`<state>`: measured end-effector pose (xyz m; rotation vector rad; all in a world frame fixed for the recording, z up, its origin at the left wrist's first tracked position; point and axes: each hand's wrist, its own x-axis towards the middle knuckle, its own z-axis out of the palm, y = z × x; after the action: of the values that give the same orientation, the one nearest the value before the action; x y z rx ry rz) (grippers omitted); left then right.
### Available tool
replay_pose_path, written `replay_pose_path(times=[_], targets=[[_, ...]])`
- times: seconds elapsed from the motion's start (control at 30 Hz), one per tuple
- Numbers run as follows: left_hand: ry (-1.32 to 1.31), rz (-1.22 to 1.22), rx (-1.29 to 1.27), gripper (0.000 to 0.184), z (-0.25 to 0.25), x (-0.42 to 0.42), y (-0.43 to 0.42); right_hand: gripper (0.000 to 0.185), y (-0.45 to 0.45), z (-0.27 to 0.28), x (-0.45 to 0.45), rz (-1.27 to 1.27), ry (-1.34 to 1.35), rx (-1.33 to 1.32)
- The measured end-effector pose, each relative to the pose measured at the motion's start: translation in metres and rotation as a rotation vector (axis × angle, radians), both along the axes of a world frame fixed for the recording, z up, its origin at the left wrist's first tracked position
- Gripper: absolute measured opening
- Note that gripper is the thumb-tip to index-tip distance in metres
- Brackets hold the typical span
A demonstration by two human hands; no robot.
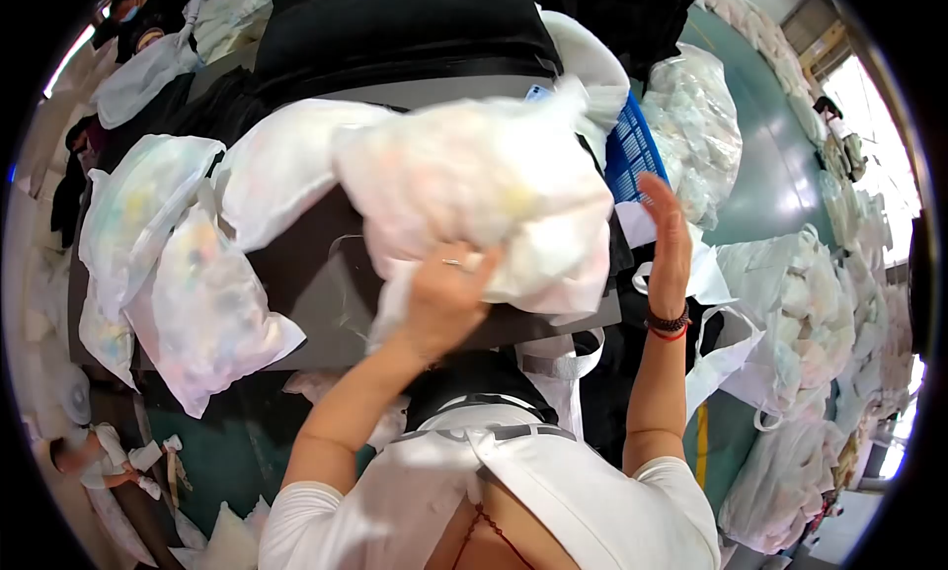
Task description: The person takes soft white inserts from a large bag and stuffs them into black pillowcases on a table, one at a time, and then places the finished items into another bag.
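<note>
A stuffed whitish translucent bag (474,185), slightly blurred, is over the dark table in front of me, with faint pink and yellow contents showing through. My left hand (449,293) has its fingers curled into the near side of this bag, and a ring shows on one finger. To the right of the bag, my right hand (669,239) is raised with straight fingers and holds nothing. It is apart from the bag, near the blue plastic basket (632,155). More filled white bags, one in the middle (286,170) and one at the front left (202,303), lie on the table.
Black folded fabric (405,27) is piled at the table's back. Large clear sacks (691,125) and white bags (790,313) stand on the green floor at right. One person (148,22) is at the far left back, another (109,461) at lower left.
</note>
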<state>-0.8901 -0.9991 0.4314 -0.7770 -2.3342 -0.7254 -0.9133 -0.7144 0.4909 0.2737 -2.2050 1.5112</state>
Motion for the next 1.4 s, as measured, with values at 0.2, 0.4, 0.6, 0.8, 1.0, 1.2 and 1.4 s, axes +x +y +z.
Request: replay_pose_path(times=[0.2, 0.4, 0.6, 0.8, 1.0, 1.2, 1.4], targets=[[-0.579, -0.611, 0.107, 0.045, -0.101, -0.058, 0.09, 0.042, 0.019, -0.123, -0.096, 0.119, -0.077, 0.639], [-0.311, 0.094, -0.368, 0.053, -0.118, -0.163, 0.072, 0.054, -0.027, -0.153, -0.095, 0.231, 0.126, 0.812], [-0.538, -0.147, -0.491, 0.069, -0.125, -0.028, 0.084, 0.062, 0.024, -0.161, -0.025, 0.61, -0.131, 0.856], [-0.222, 0.062, -0.613, 0.062, -0.218, -0.23, 0.087, 0.062, -0.015, -0.221, -0.195, 0.266, -0.032, 1.27], [-0.303, -0.095, -0.473, 0.081, -0.218, -0.185, 0.075, 0.072, 0.006, -0.224, -0.156, 0.381, -0.082, 1.108], [-0.643, -0.253, -0.315, 0.084, -0.216, -0.122, 0.081, 0.081, 0.018, -0.243, -0.101, 0.602, -0.23, 0.967], [-0.286, 0.096, -0.431, 0.069, -0.197, -0.216, 0.088, 0.069, -0.021, -0.235, -0.201, 0.254, -0.001, 1.297]])
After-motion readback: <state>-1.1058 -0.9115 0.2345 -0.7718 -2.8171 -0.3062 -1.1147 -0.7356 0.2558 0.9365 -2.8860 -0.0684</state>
